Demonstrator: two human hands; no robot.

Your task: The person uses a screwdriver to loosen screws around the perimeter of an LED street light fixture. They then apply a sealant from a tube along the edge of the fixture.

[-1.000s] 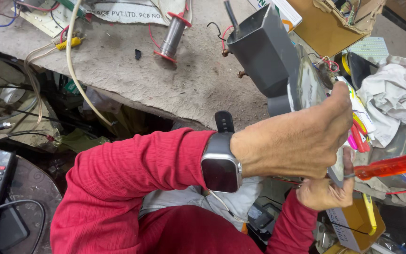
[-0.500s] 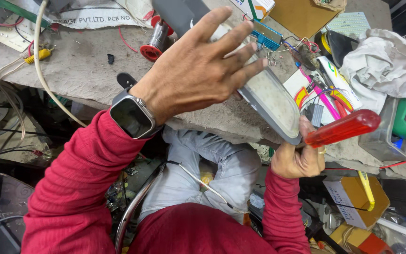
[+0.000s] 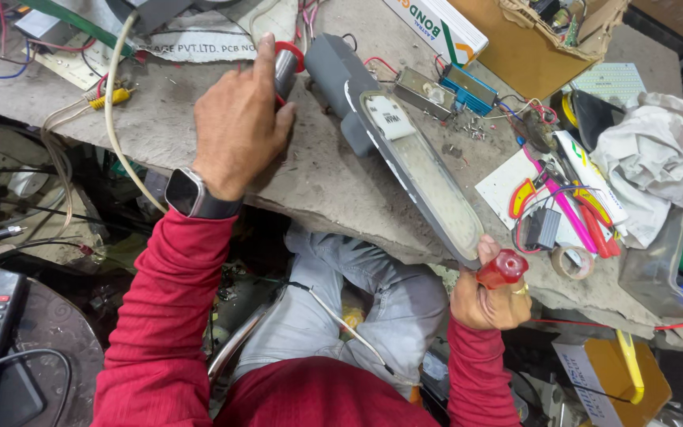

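Clenched around the red-handled screwdriver (image 3: 502,269), right hand (image 3: 490,299) steadies the grey lamp housing (image 3: 413,158); left hand (image 3: 239,119) grips the solder spool (image 3: 284,67). Overhanging the bench edge, it could tip off.

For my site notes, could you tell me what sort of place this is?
Probably an electronics repair bench: a solder spool under the left hand, a grey lamp housing, loose circuit modules and wires.
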